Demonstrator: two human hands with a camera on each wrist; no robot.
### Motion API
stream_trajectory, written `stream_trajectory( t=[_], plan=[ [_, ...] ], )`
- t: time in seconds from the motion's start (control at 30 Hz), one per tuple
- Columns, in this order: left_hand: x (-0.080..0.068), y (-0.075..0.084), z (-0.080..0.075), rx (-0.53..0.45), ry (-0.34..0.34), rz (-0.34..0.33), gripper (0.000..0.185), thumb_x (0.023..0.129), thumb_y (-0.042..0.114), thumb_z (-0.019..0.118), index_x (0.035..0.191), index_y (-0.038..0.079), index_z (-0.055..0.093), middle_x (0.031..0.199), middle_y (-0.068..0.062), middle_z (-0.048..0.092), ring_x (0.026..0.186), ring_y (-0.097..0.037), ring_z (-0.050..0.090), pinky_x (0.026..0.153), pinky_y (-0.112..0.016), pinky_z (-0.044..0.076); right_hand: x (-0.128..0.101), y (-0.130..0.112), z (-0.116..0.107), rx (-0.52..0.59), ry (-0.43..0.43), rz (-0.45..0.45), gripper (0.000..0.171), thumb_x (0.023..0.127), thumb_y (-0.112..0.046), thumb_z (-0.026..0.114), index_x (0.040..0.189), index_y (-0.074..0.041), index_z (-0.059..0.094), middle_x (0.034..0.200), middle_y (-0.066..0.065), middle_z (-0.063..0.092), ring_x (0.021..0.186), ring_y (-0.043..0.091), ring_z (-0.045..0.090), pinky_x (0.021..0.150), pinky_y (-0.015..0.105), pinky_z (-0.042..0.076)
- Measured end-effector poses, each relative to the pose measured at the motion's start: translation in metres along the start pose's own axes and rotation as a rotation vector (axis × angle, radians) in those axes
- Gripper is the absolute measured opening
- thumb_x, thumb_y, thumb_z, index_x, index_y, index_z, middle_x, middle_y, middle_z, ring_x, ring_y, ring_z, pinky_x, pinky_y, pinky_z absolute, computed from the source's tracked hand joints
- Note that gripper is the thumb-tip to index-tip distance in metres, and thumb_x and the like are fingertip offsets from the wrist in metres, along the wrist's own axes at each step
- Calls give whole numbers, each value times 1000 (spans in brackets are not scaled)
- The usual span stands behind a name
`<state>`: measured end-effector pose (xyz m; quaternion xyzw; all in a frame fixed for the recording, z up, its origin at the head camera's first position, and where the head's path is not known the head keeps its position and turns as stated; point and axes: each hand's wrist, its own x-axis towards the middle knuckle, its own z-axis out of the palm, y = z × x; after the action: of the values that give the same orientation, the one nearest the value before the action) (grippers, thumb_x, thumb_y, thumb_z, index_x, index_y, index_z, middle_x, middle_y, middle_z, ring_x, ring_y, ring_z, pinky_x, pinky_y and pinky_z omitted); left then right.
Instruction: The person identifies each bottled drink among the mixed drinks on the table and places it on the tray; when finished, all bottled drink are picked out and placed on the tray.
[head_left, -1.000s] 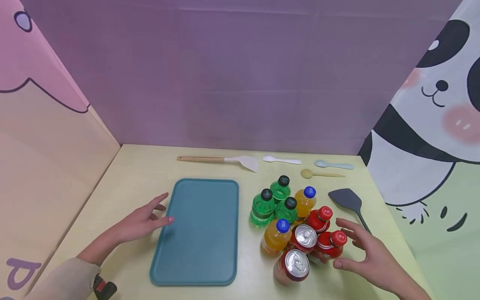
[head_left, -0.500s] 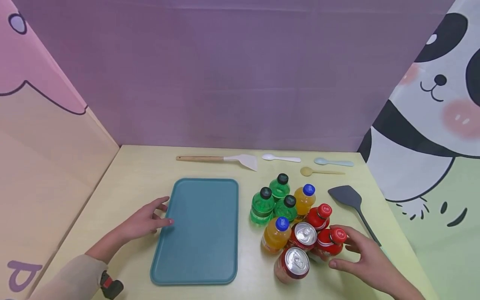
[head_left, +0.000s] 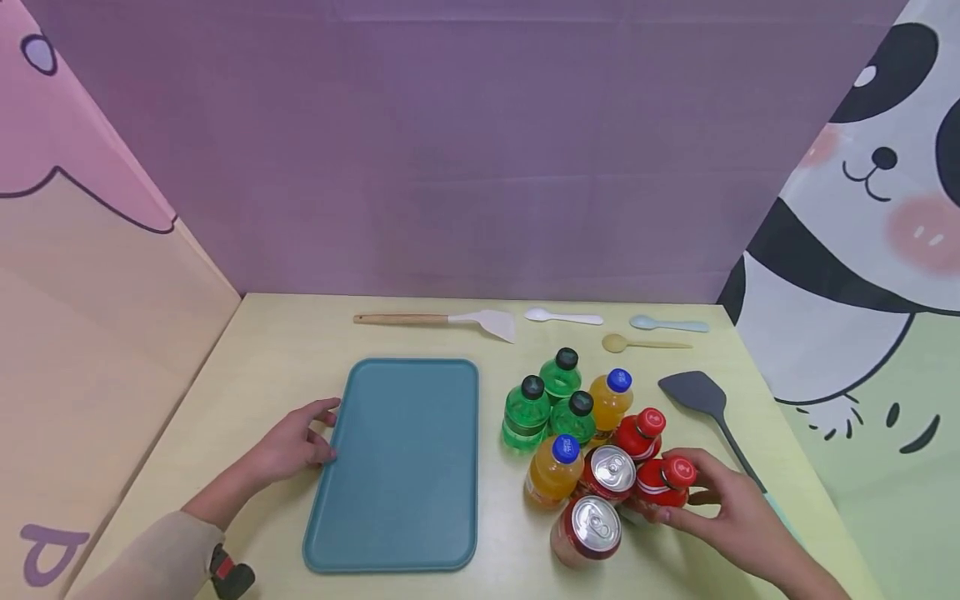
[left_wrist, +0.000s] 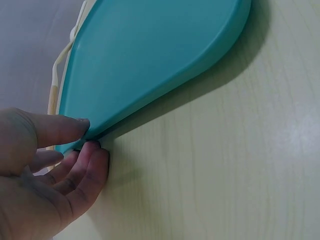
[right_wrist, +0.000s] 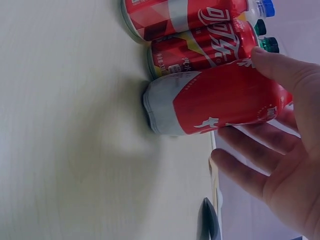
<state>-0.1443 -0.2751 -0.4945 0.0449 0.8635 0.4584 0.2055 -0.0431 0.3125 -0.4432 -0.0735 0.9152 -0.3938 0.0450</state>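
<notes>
A blue-green tray [head_left: 397, 467] lies on the table, and my left hand [head_left: 292, 442] is at its left edge. In the left wrist view the thumb [left_wrist: 62, 130] is over the tray's rim [left_wrist: 165, 85] with the fingertips beneath, pinching it. On the right, my right hand [head_left: 727, 508] holds a red-capped cola bottle [head_left: 663, 483]. Its thumb lies on one side and the fingers curl behind the bottle, which stands upright. Two cola cans [head_left: 592, 529], another red-capped bottle [head_left: 640, 433], orange drink bottles [head_left: 553, 475] and green bottles [head_left: 525, 414] are clustered beside it.
Behind the tray lies a spatula with a wooden handle [head_left: 401, 318]. Small spoons [head_left: 562, 317] lie along the back edge. A dark grey turner [head_left: 697, 393] lies right of the bottles, its handle passing near my right hand. Printed walls enclose the table's back and sides.
My right hand has moved left onto the near red-capped bottle and now grips it. My left hand has closed from hovering over the tray's left edge to pinching that edge.
</notes>
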Motion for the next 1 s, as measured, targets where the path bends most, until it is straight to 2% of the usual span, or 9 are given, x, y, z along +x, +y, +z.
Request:
stream_trajectory(
  t=[0.2, 0.37, 0.57, 0.77, 1.0],
  plan=[
    [0, 3, -1, 24, 22, 9, 74, 86, -8, 67, 150, -16, 32, 131, -27, 51, 82, -22, 60, 67, -33, 57, -1, 3, 2, 14, 46, -52, 56, 77, -33, 91, 124, -22, 62, 113, -3, 72, 95, 6, 68, 69, 28, 62],
    [-3, -3, 3, 24, 30, -8, 70, 87, -6, 66, 149, -15, 36, 128, -25, 54, 83, -22, 61, 68, -33, 59, -4, 0, 0, 47, 23, -29, 55, 80, -31, 89, 126, -19, 62, 114, -1, 73, 96, 6, 69, 69, 28, 62],
    [0, 0, 1, 38, 37, 14, 70, 86, -6, 66, 149, -16, 36, 129, -25, 53, 83, -22, 62, 68, -36, 59, -4, -11, -13, -20, 82, -108, 57, 78, -28, 91, 127, -20, 63, 113, 1, 74, 95, 4, 70, 67, 26, 61],
    [1, 4, 0, 52, 36, -1, 71, 86, -7, 67, 149, -16, 36, 127, -25, 53, 82, -22, 63, 69, -36, 60, -3, -34, -36, -95, 125, -159, 60, 76, -23, 92, 128, -20, 63, 111, -1, 73, 93, 0, 69, 66, 24, 61],
    [0, 2, 1, 50, 33, -3, 69, 86, -7, 67, 148, -16, 37, 128, -26, 54, 81, -22, 64, 68, -35, 60, 2, -65, -62, -125, 153, -310, 66, 68, -9, 96, 125, -18, 66, 106, -9, 73, 85, 0, 71, 65, 17, 59]
  ],
)
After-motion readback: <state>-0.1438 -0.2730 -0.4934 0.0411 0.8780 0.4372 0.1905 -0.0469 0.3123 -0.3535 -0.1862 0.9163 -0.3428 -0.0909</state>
